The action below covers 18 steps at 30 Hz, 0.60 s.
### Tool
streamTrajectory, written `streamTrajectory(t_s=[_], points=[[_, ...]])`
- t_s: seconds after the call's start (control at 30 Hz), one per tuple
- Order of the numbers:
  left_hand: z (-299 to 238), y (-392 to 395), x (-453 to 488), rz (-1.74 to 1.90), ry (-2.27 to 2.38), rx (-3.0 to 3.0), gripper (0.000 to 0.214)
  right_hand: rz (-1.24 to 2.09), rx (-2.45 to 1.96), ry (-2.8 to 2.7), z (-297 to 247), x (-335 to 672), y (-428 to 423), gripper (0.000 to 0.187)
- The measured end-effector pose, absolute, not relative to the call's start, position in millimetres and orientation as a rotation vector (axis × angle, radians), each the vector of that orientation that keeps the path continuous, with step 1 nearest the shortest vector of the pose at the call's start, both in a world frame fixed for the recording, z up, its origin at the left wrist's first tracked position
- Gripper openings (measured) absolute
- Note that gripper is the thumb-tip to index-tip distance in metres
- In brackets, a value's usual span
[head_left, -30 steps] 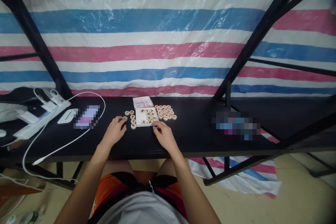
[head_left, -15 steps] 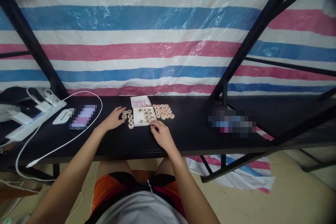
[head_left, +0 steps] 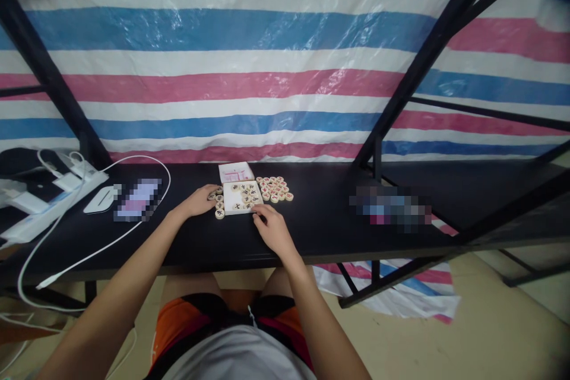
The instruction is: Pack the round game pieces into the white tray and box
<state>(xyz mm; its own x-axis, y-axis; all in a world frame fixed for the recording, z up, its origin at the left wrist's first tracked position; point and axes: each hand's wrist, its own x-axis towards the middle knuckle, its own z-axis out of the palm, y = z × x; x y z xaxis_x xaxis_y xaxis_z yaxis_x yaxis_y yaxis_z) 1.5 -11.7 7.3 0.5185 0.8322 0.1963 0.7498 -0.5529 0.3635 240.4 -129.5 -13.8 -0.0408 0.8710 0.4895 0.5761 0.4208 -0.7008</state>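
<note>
- Currently, left hand point(head_left: 199, 200) over the outer black-marked discs point(head_left: 219, 214) on the bench point(head_left: 320, 214); grip hidden, cannot tell if closed. A hasty sideways sweep could scatter them.
- Discs: pale, round, thick, just left of box point(head_left: 229, 200).
- Box: white, shallow, open; further black-marked discs point(head_left: 247, 199) inside.
- Right hand point(head_left: 272, 225): at box's near right corner, thumb and fingers apart; leaning could tip it.
- Red-marked discs point(head_left: 274, 198): bunched right of box.
</note>
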Motion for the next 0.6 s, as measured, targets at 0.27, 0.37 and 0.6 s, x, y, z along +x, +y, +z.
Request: streamTrajectory(t_s=[0.27, 0.37, 0.6], points=[[15.6, -16.3, 2.2, 0.514, 1.326, 2.482, 0.053, 0.404, -1.271, -1.727, -14.0, 241.0, -129.5, 0.023], [17.6, -17.2, 2.2, 0.527, 1.317, 2.448, 0.052, 0.405, -1.265, -1.727, -14.6, 241.1, -129.2, 0.023], [11.7, -14.3, -0.8, 0.599, 1.264, 2.46, 0.051, 0.406, -1.254, -1.713, -12.9, 240.5, -130.4, 0.023]])
